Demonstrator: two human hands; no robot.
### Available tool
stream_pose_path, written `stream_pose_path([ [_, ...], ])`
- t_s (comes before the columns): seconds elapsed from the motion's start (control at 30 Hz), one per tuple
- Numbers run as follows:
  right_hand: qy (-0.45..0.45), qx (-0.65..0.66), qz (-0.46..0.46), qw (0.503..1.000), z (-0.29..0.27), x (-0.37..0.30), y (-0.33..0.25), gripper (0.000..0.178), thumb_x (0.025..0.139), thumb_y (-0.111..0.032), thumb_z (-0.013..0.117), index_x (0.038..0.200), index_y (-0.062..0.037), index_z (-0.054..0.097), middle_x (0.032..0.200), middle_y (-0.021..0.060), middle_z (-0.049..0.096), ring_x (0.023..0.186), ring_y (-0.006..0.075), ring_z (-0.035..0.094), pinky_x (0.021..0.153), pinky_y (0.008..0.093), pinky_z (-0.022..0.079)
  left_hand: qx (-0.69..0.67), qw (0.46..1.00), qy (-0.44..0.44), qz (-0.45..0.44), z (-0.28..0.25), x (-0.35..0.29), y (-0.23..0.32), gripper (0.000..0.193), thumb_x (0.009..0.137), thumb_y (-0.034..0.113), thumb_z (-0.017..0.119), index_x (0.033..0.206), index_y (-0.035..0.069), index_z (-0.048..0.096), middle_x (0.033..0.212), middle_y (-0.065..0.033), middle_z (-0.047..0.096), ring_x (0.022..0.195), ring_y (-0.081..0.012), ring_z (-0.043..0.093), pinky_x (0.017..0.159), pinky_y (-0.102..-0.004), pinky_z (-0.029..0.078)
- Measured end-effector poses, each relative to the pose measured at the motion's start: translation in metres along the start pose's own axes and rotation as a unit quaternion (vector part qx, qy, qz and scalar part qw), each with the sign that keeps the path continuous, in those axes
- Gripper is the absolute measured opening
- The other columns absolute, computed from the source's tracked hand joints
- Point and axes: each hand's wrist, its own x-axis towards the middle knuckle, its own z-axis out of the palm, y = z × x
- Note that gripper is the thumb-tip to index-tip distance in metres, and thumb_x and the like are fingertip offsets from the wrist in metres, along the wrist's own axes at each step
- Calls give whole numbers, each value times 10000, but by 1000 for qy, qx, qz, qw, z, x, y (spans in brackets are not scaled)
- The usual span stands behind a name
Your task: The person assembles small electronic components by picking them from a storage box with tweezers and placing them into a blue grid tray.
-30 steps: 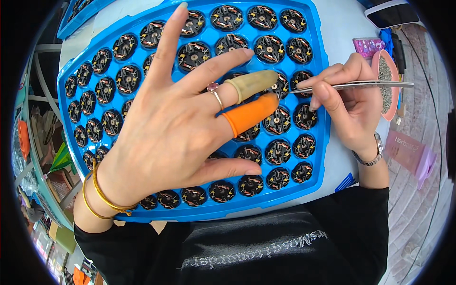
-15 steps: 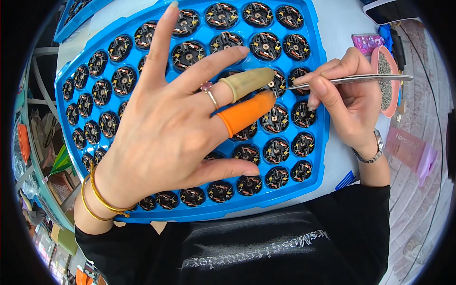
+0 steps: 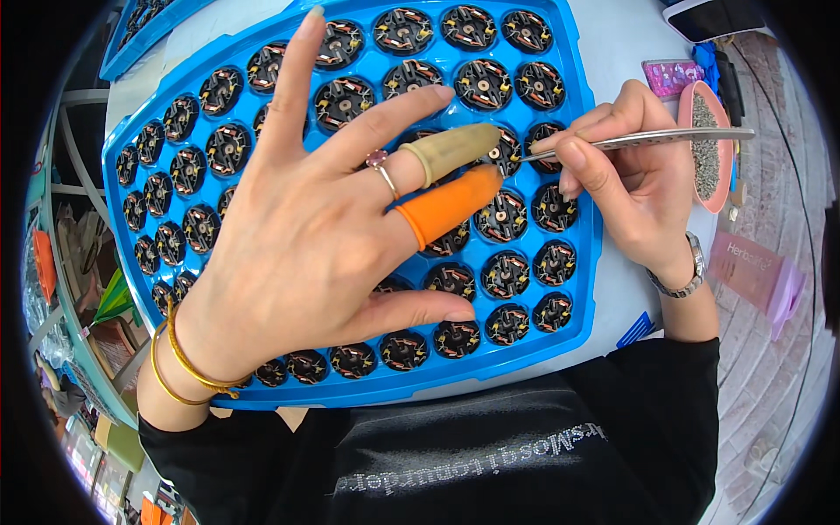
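Observation:
A blue tray (image 3: 588, 262) holds rows of round black motor brush plates with copper-coloured pieces and yellow-tipped wires. My left hand (image 3: 306, 227) lies spread across it, palm down. Two of its fingers wear finger cots, one beige (image 3: 455, 153) and one orange (image 3: 451, 206). Their tips rest at one brush plate (image 3: 506, 153), partly covering it. Between thumb and fingers, my right hand (image 3: 643, 188) pinches metal tweezers (image 3: 682, 136). The tweezers' tip reaches the right side of that same plate. Whether the tip grips a wire is too small to tell.
At the right stands a pink dish (image 3: 705, 149) of grey granules, near a purple packet (image 3: 672, 77) and a white-edged device (image 3: 713, 19). A translucent pink cup (image 3: 744, 262) is lower right. Another blue tray (image 3: 179, 17) sits at the upper left.
The tray's right part and the right hand with the tweezers appear shifted slightly left and up. The left hand's fingertips have moved slightly left with the plate; both hands keep their poses.

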Motion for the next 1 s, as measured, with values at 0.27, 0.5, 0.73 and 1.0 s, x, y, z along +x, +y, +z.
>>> stream_pose_path([
  [0.27, 36, 119, -10, 992, -6, -4, -2, 166, 919, -110, 635, 930, -5, 507, 781, 65, 642, 652, 65, 608, 596, 188, 515, -16, 999, 19, 37, -3, -3, -15, 776, 751, 774, 467, 1167, 148, 662, 1291, -22, 588, 1335, -264, 413, 1127, -643, -39],
  [0.5, 45, 61, 15, 997, 4, -31, -15, 170, 885, -90, 671, 905, 28, 550, 775, 67, 625, 645, 69, 618, 575, 181, 508, -12, 995, 69, 75, -7, -2, 1, 598, 795, 676, 478, 1008, 179, 734, 1182, 35, 648, 1266, -246, 496, 1120, -672, 18],
  [0.73, 15, -30, -2, 999, 5, -36, -16, 190, 908, -69, 620, 897, -32, 434, 863, 166, 673, 636, 77, 557, 585, 192, 464, -75, 993, 51, 79, -2, 0, 12, 607, 735, 667, 567, 1008, 152, 737, 1160, 31, 661, 1255, -233, 508, 1100, -709, 21],
  [1.0, 18, -36, -18, 999, 8, -36, -12, 191, 907, -73, 624, 889, -30, 439, 877, 166, 680, 629, 71, 554, 579, 190, 463, -74, 993, 34, 82, 7, -4, 7, 689, 742, 732, 505, 1022, 144, 730, 1163, 24, 654, 1247, -243, 513, 1096, -713, 7],
])
